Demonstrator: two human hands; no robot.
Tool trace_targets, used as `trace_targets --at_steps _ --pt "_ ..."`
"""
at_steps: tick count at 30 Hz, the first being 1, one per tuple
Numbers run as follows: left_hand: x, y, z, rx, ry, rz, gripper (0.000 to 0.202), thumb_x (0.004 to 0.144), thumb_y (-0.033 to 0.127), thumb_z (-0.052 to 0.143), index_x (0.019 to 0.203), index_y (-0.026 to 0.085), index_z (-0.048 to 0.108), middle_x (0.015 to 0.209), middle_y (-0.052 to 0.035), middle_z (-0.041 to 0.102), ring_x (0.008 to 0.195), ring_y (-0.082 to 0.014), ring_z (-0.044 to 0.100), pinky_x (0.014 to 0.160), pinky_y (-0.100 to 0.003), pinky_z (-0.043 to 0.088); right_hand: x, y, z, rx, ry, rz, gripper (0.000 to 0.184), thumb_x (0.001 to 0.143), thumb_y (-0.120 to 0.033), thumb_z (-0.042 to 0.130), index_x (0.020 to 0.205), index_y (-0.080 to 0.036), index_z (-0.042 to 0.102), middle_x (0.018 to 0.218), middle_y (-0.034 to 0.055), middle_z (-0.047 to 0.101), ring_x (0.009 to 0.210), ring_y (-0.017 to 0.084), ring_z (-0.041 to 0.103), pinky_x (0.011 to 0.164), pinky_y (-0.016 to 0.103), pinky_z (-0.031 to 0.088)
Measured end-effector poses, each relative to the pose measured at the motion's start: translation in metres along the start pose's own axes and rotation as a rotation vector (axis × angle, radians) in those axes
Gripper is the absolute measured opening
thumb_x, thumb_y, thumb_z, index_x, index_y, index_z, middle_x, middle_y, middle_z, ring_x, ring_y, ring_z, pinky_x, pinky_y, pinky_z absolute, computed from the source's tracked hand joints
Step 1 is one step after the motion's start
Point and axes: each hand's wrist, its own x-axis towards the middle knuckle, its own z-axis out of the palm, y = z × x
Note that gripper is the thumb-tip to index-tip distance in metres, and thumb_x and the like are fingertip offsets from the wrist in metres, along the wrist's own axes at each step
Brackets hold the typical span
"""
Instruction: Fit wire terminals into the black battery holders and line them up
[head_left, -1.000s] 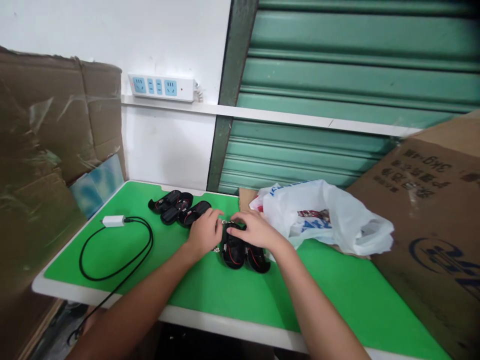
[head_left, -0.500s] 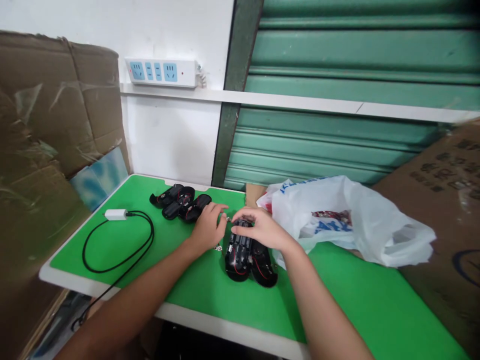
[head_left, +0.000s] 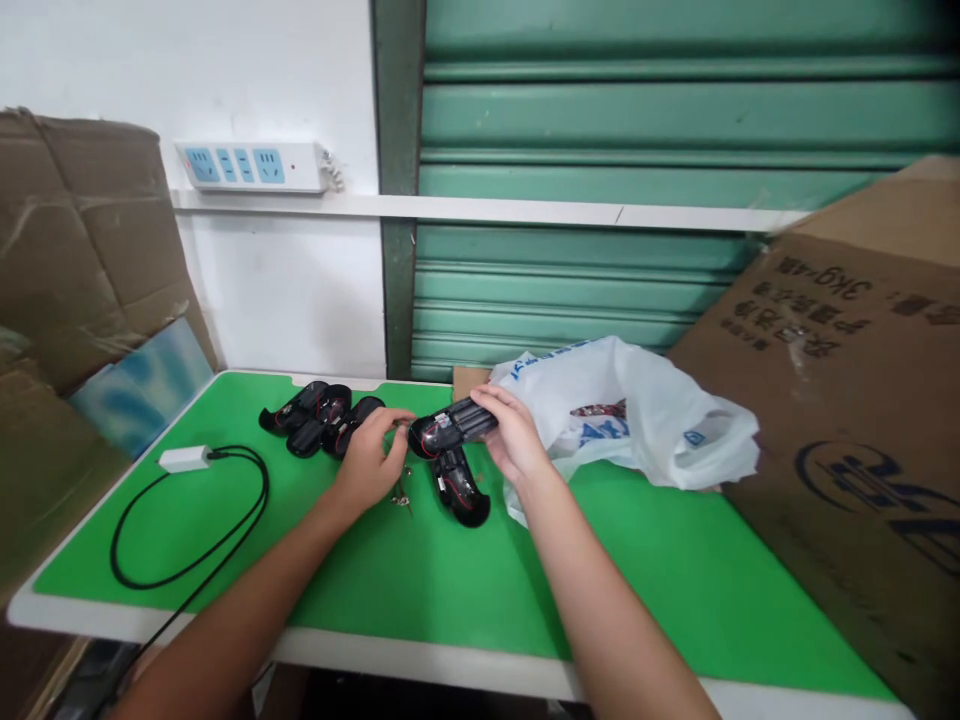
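My right hand point(head_left: 514, 430) grips one end of a black plastic shell point(head_left: 454, 425), which is hollow side up with red wires and long slots inside. The shell is tilted and raised above a second black shell point(head_left: 459, 490) lying on the green mat. My left hand point(head_left: 369, 462) is at the held shell's left end, thumb and index finger a little apart; whether they touch it I cannot tell. Small metallic pieces with thin wires point(head_left: 401, 497) lie just below the left fingertips. Several similar black shells point(head_left: 311, 412) lie behind my left hand.
A white adapter point(head_left: 185, 459) with a looped black cable point(head_left: 264, 500) lies at the left of the green-topped table point(head_left: 600, 600). A white plastic bag point(head_left: 652, 420) sits at the back right. Cardboard boxes point(head_left: 832, 400) flank both sides; a power strip point(head_left: 251, 166) is on the wall.
My right hand has lifted one black shell off the mat and turned it sideways, its wired end towards my left hand. The view has swung to the right.
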Motion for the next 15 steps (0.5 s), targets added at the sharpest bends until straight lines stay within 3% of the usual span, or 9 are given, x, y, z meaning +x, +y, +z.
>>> trace_targets --at_steps 7,11,15 --pt "0.0004 0.0014 0.0013 -0.255 -0.087 -0.234 0.031 0.097 0.028 0.048 0.114 0.017 0.071 0.103 -0.009 0.076 0.097 -0.0217 0.072 0.09 -0.037 0.056 0.0037 0.0045 -0.0033 -0.046 -0.016 0.029 0.037 0.054 -0.043 0.09 0.077 -0.022 0.072 0.072 -0.0028 0.067 0.065 0.015 0.058 0.056 0.027 0.041" --pt "0.0036 0.004 0.0016 -0.461 -0.09 -0.435 0.041 0.096 0.046 0.048 0.109 0.016 0.073 0.1 -0.0102 0.075 0.093 -0.0226 0.072 0.085 -0.036 0.057 0.0016 0.0064 -0.0021 -0.123 -0.085 0.094 0.038 0.051 -0.042 0.093 0.077 -0.02 0.077 0.073 -0.0005 0.069 0.068 0.015 0.059 0.059 0.027 0.04" --pt "0.0059 0.0066 0.0005 -0.539 -0.122 -0.536 0.056 0.092 0.064 0.051 0.105 0.015 0.075 0.102 -0.0119 0.075 0.09 -0.0235 0.072 0.077 -0.034 0.057 -0.0028 0.007 0.001 -0.181 -0.152 0.132 0.037 0.052 -0.043 0.094 0.078 -0.02 0.079 0.078 0.0011 0.073 0.072 0.017 0.06 0.064 0.028 0.041"
